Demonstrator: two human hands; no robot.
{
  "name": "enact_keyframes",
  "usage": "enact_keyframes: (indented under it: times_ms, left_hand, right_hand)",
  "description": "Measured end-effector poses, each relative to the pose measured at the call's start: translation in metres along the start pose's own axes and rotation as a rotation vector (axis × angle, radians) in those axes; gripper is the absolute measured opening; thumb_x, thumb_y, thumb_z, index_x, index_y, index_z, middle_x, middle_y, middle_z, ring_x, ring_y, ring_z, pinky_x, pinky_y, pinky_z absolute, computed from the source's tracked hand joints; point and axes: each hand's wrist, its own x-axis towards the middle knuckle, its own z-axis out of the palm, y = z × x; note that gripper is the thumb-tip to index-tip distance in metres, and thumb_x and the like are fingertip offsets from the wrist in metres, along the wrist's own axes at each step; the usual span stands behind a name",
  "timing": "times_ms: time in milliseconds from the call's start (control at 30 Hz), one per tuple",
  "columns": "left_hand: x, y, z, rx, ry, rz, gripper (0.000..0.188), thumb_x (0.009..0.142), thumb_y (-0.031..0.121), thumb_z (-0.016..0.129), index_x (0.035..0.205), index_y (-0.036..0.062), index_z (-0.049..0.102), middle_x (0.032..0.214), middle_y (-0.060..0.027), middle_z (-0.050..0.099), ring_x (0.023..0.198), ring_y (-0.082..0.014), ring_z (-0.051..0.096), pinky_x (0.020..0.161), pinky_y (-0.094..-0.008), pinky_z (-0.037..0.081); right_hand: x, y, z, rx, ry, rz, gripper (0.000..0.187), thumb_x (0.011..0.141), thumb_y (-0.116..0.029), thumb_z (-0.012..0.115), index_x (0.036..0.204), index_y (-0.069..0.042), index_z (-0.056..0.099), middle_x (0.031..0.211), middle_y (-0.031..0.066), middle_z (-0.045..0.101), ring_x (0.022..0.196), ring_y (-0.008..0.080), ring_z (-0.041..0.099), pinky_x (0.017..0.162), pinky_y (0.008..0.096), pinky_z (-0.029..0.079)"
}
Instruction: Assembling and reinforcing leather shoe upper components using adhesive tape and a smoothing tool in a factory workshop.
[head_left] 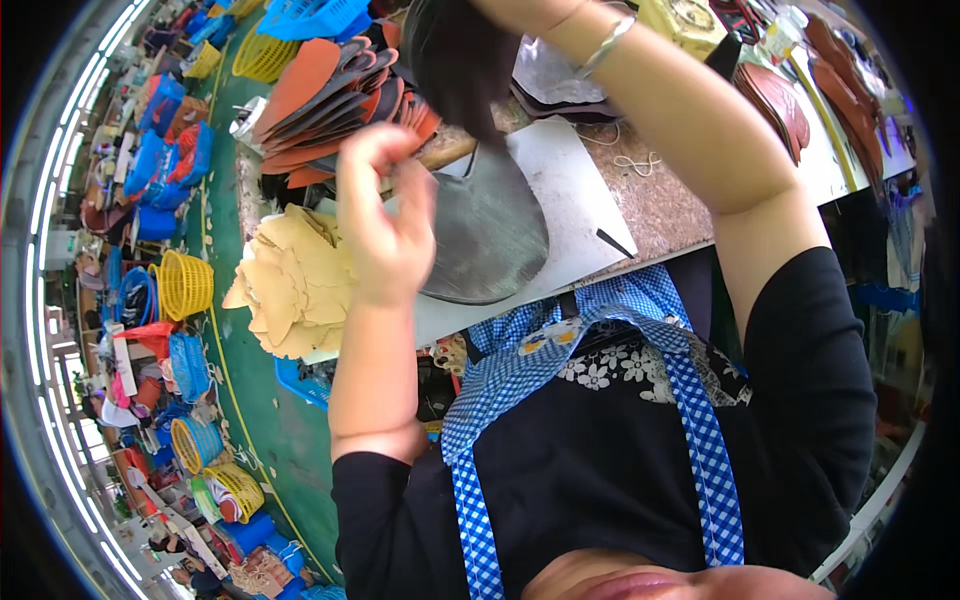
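Observation:
My left hand (385,215) is raised over the left part of the worktable, blurred, its fingers curled but apart with nothing seen in them. My right hand (530,12) is cut off by the top edge. A dark leather piece (455,70) hangs from it, its lower end smeared by motion; the fingers themselves are hidden. Below lies a grey-black, rounded flat piece (490,235) on a white sheet (570,180). Between my left hand and this piece, a wooden handle (447,152) shows in part.
Fanned orange-and-black cut pieces (325,105) are stacked at the far left. Cream cut pieces (295,280) pile at the table's left edge. Brown pieces (775,105) lie at the right, near a yellow block (682,25). Yellow baskets (186,284) stand beyond the green floor.

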Motion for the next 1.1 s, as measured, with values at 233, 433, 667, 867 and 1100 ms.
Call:
enact_keyframes:
  times_ms: [233,433,667,867,1100]
  left_hand:
    - [-0.090,0.003,-0.010,0.353,-0.656,-0.020,0.035,0.064,0.021,0.078,0.090,0.0051,0.061,0.092,-0.0070,0.060,0.086,-0.0272,0.058,0.076,-0.0368,0.047]
    - [-0.096,-0.002,-0.004,0.384,-0.519,-0.028,0.018,0.075,0.011,0.069,0.089,0.0026,0.060,0.089,-0.0092,0.060,0.084,-0.0290,0.059,0.073,-0.0365,0.048]
    - [-0.072,0.001,0.005,0.278,-0.169,-0.267,0.010,0.091,0.004,0.049,0.094,-0.0029,0.054,0.085,-0.0167,0.057,0.075,-0.0353,0.056,0.071,-0.0371,0.047]
    - [-0.056,-0.025,0.005,-1.075,0.755,-0.689,0.039,0.101,0.028,0.039,0.076,0.0013,0.053,0.068,-0.0024,0.053,0.061,-0.0131,0.050,0.057,-0.0264,0.042]
    - [-0.022,-0.008,-0.001,-0.545,0.417,-0.372,0.039,0.100,0.021,0.038,0.073,-0.0035,0.053,0.069,-0.0075,0.057,0.060,-0.0178,0.053,0.054,-0.0297,0.039]
  right_hand:
    - [-0.115,0.096,0.006,0.035,-0.310,-0.154,0.028,0.088,-0.035,0.057,0.076,-0.010,0.060,0.069,0.0061,0.056,0.066,0.0268,0.057,0.059,0.0381,0.048]
    - [-0.159,0.074,-0.021,0.237,-0.395,0.195,0.031,0.085,-0.036,0.062,0.083,-0.005,0.060,0.087,0.0109,0.057,0.087,0.0297,0.056,0.078,0.0394,0.045]
    - [-0.141,-0.077,-0.032,0.827,-0.434,0.365,0.016,0.086,-0.017,0.060,0.076,-0.004,0.056,0.067,0.0103,0.056,0.063,0.0336,0.056,0.059,0.0392,0.046]
    - [-0.095,-0.146,-0.028,0.752,0.288,-0.199,0.032,0.080,-0.026,0.064,0.056,-0.010,0.049,0.048,0.0093,0.046,0.041,0.0192,0.048,0.035,0.0338,0.033]
    - [-0.075,-0.149,-0.033,0.490,0.130,-0.209,0.018,0.075,-0.017,0.062,0.063,-0.011,0.051,0.055,0.0056,0.050,0.046,0.0179,0.051,0.038,0.0316,0.040]
